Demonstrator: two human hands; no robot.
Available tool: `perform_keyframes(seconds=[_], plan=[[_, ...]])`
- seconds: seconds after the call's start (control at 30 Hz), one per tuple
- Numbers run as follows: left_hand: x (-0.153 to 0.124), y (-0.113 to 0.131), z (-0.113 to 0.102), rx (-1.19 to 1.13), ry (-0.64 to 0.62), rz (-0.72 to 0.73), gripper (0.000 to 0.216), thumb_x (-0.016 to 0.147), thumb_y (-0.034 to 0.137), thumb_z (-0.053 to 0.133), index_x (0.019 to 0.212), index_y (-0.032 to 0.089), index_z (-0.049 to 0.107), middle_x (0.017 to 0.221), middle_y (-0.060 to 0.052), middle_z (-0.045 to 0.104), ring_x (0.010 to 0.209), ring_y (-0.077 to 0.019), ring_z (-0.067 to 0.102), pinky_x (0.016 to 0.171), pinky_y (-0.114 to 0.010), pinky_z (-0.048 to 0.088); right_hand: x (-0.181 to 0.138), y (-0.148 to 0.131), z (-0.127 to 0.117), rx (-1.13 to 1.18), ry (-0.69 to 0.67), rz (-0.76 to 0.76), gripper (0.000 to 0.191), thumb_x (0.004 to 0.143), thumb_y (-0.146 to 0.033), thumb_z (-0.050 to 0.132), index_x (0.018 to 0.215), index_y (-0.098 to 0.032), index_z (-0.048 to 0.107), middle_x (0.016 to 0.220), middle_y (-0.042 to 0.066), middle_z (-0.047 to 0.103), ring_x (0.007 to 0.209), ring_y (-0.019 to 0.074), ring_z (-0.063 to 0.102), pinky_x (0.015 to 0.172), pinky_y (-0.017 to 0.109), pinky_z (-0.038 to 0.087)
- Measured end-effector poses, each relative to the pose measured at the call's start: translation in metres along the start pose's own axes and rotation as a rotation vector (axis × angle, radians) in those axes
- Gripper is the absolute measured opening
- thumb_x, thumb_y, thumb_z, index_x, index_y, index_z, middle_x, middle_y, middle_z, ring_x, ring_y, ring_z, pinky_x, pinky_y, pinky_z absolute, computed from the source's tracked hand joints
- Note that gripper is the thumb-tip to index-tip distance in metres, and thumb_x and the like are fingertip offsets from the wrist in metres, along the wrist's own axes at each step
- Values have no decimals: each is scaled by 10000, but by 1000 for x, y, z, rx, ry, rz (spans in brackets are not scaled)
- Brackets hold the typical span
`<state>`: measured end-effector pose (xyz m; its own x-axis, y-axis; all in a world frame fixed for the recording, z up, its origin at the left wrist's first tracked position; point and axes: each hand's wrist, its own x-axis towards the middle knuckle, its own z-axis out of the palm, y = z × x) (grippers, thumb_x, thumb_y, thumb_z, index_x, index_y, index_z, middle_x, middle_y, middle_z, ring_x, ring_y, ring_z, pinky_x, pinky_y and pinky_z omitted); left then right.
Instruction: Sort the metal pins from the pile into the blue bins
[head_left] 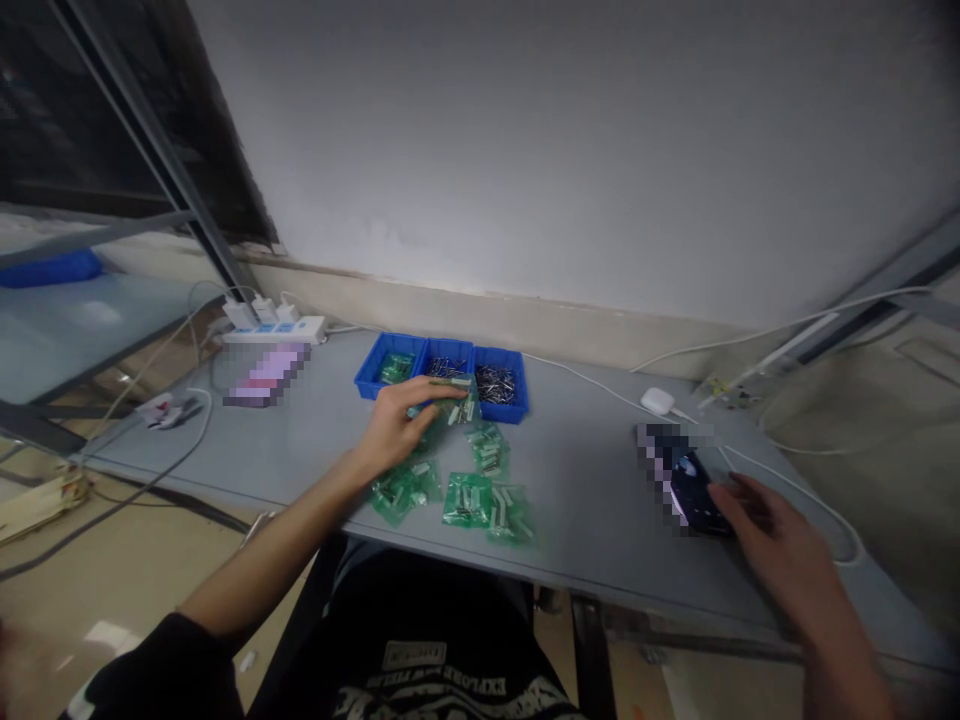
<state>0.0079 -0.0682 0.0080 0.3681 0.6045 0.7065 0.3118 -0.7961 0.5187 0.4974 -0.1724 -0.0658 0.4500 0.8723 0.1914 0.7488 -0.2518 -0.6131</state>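
My left hand (401,422) is at the front of the blue bins, its fingers closed on a small green plastic packet (465,408) with pale plugs and screws inside. More green packets lie on the grey table below it, among them one packet (466,498) near the table edge and another packet (489,450) just under the bins. On the right, my right hand (780,540) reaches a dark smartphone (697,492) lying on the table. Its thumb touches the phone's near right side, and the fingers are bent and apart, not wrapped round the phone.
Three joined blue bins (504,408) stand at the back, one with green packets and two with metal screws. A pinkish phone (270,375) and a white power strip (292,330) are at the left. A white charger case (657,401) and cables (817,500) lie on the right.
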Motion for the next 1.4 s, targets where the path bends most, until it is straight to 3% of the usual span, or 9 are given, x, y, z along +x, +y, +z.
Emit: perform_keyframes(seconds=[0.2, 0.5, 0.7, 0.87, 0.97, 1.03, 1.17, 1.27, 1.4], plan=[[1, 3, 0, -2, -7, -2, 309, 963, 103, 568, 1153, 259, 755, 1137, -47, 781, 1074, -200, 726, 966, -398, 572, 19, -14, 24, -423, -42, -98, 865, 671, -961, 490, 926, -160, 689, 794, 165, 645, 942, 434, 648, 870, 582, 513], [-1, 5, -4, -2, -4, -10, 307, 968, 103, 563, 1152, 255, 756, 1136, -41, 782, 1073, -197, 723, 968, -386, 566, 36, -18, 41, -503, -80, 83, 1032, 721, -899, 515, 1275, -37, 642, 1170, 304, 614, 1209, 482, 566, 965, 555, 483], [0, 4, -6, 0, 1, 41, 314, 976, 107, 574, 1174, 277, 748, 1118, -31, 778, 1053, -198, 691, 952, -395, 541, 35, -15, 40, -459, -93, 82, 1026, 705, -908, 536, 1233, -36, 646, 1160, 329, 601, 1213, 521, 548, 953, 597, 468], [11, 7, -13, 102, -8, 86, 206, 993, 217, 630, 1104, 299, 783, 1002, -38, 706, 959, -203, 606, 891, -398, 505, 35, -46, 36, -378, 120, 55, 990, 627, -891, 654, 1204, -86, 648, 1204, 332, 580, 1214, 565, 512, 936, 687, 432], [25, 8, -14, 116, -9, 52, 135, 970, 295, 688, 1030, 297, 808, 1072, -58, 661, 1031, -213, 585, 910, -397, 503, 27, -103, 41, -108, 156, -269, 781, 772, -773, 627, 1220, -133, 629, 1081, 218, 653, 1067, 412, 617, 902, 569, 495], [35, 4, -11, 35, -9, 8, 124, 960, 311, 700, 996, 260, 807, 1126, -71, 686, 1098, -225, 605, 955, -404, 505, 18, -152, 51, 119, 24, -474, 528, 891, -641, 585, 1159, -190, 648, 912, 103, 684, 822, 277, 657, 780, 440, 535], [45, -15, 5, -211, 19, -271, 207, 925, 373, 720, 953, 173, 765, 911, -58, 755, 834, -194, 680, 791, -336, 534, 7, -235, 85, 293, -18, -858, 227, 958, -399, 625, 1094, -220, 654, 954, 69, 713, 867, 235, 678, 795, 374, 553], [39, -28, 17, -403, 86, -437, 301, 864, 434, 761, 931, 144, 720, 824, -38, 735, 743, -177, 674, 718, -294, 524, 13, -266, 113, 277, -31, -1127, 296, 1007, -289, 557, 1289, -213, 600, 1138, 106, 720, 1029, 258, 689, 913, 419, 562], [24, -32, 23, -532, 112, -496, 363, 832, 459, 792, 970, 149, 661, 815, -19, 727, 758, -161, 684, 760, -273, 528, 18, -271, 139, 314, 87, -1166, 345, 1044, -194, 462, 1360, -221, 598, 1228, 99, 730, 1101, 242, 700, 981, 413, 562]])
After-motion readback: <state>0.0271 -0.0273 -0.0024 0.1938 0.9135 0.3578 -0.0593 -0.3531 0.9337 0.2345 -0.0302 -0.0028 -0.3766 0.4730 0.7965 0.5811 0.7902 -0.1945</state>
